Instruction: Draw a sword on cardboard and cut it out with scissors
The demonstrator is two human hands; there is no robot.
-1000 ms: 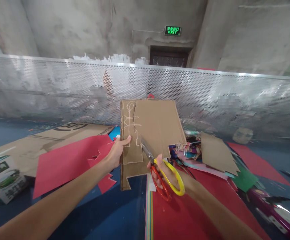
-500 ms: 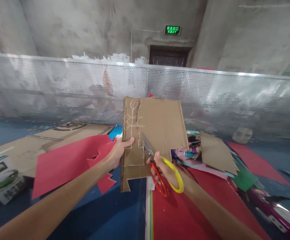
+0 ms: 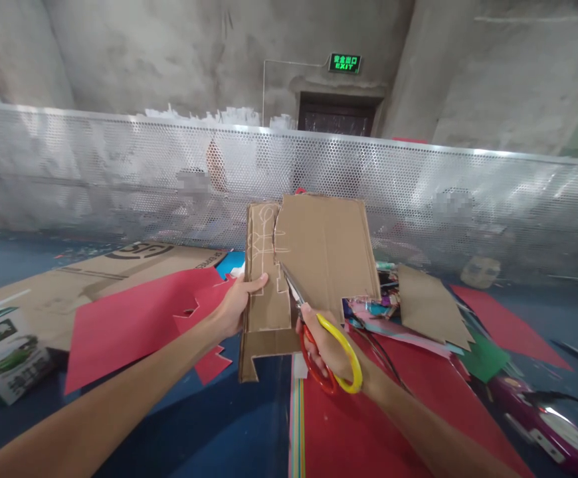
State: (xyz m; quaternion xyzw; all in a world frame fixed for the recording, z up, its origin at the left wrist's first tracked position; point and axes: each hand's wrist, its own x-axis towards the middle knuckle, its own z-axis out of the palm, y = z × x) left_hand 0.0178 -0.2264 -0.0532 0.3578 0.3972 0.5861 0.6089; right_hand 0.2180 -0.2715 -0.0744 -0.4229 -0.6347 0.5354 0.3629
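Note:
My left hand [image 3: 238,300] grips the left edge of a brown cardboard piece [image 3: 326,245], its thumb lying on the front face. Pale outlines, a loop on a stem with crossbars and stepped lines, are drawn on the cardboard's left strip. A cut runs down beside that drawing from the top edge. In my right hand [image 3: 326,345] is a pair of scissors [image 3: 296,289] with one red and one yellow handle. Their blades point up and left into the cardboard at the cut, near the stepped outline. How far apart the blades are is hard to see.
Red paper [image 3: 144,322] and a large flat cardboard sheet [image 3: 84,275] lie on the left, with a printed carton [image 3: 7,355] nearby. To the right are a cardboard scrap [image 3: 431,302], green paper [image 3: 488,352] and a purple device with a cord [image 3: 543,421]. A perforated metal panel [image 3: 144,172] stands behind.
The scissors' blades have closed up somewhat, and the handles have drawn nearer together. The cardboard's right part has shifted slightly right and the gap at the cut's top looks wider.

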